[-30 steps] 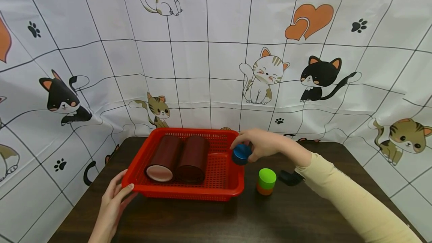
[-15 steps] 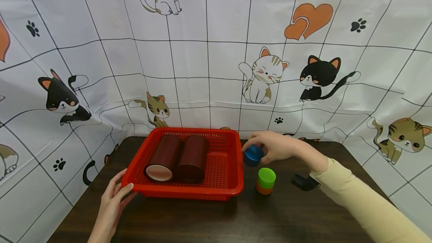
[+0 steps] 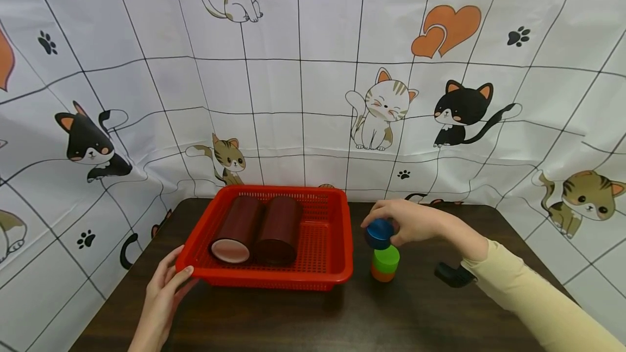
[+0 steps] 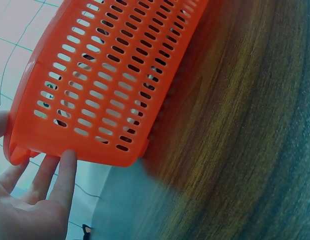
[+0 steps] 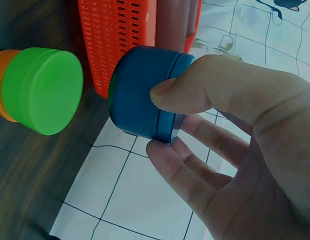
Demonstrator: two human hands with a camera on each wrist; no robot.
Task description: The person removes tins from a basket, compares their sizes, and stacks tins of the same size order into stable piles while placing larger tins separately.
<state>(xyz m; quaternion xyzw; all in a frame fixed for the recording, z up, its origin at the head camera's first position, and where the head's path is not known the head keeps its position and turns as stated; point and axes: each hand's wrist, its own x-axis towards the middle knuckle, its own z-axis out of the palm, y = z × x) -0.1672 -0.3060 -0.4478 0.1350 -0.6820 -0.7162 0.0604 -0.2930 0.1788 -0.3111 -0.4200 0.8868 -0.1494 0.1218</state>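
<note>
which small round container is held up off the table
The blue container, pinched in the right hand above the table; the green one, with orange beneath it, stands on the table.

Blue container (image 3: pixel 379 235) — red slotted basket (image 3: pixel 313 277)

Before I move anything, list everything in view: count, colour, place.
Perforated plastic basket: 1, red, on the table
Smooth long cylinders: 2, dark brown, side by side in the basket; the left one shows a pale end
Round lidded container: 1, metallic blue, in the right hand
Short round two-tone piece: 1, green over orange, on the table, right of the basket
Wood-grain table: 1, dark brown, under it all
Printed backdrop: white, cats and paw prints, behind the table
Curved device: 1, black, at the right cuff
Sleeve: 1, pale yellow, right arm
Hands: 2, left gripping the basket's near-left corner, right pinching the blue container
</note>
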